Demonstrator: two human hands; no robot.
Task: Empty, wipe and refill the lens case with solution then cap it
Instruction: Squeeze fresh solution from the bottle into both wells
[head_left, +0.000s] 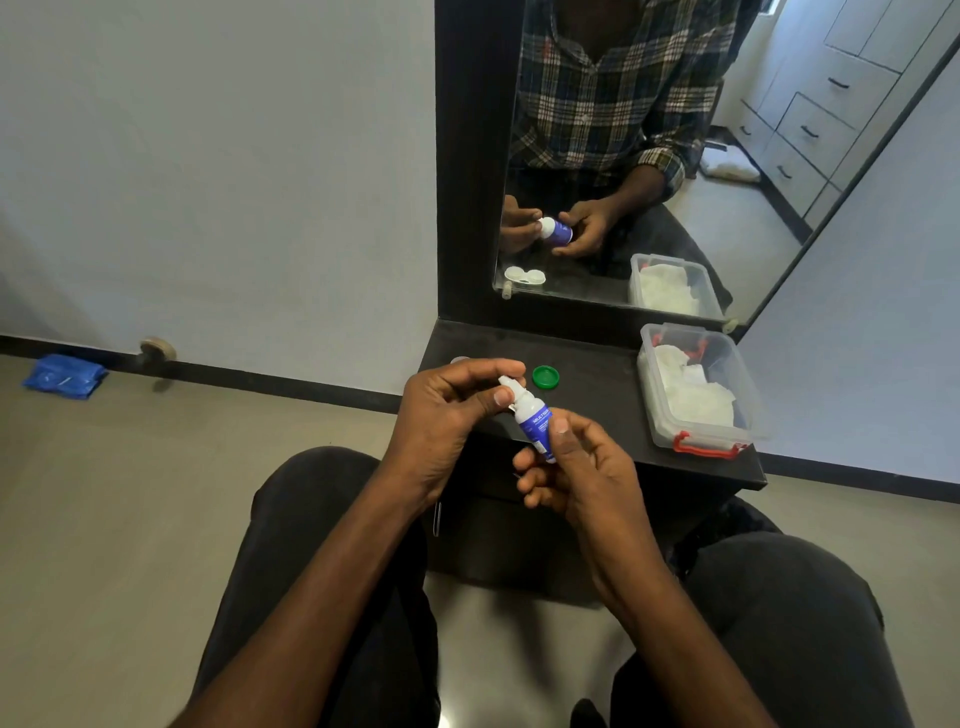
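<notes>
Bottle (535, 423) of solution is up in both hands right now, over the near edge of the dark shelf (597, 374). Its long axis tilts, nozzle end up and to the far left, base down toward the near right. My right hand (576, 467) has fingers and thumb curled round the blue lower body, and my left hand (447, 415) pinches the white tip (508, 387) between thumb and fingers, looks like I'm working the cap there.

Lens case is the thing that matters next, and it sits farther back on the shelf, mostly hidden behind the left hand; I only catch a pale sliver at (460, 359), though the mirror (727, 208) shows it lying open near the glass. So it's just beyond the left hand, which is the nearer one. Green cap (545, 376) lies loose on the shelf to the right of it, open side up.

Over on the right, a clear plastic box (727, 431) with red latches holds white tissues. Whether the case wells have liquid in them, can't tell from here.
</notes>
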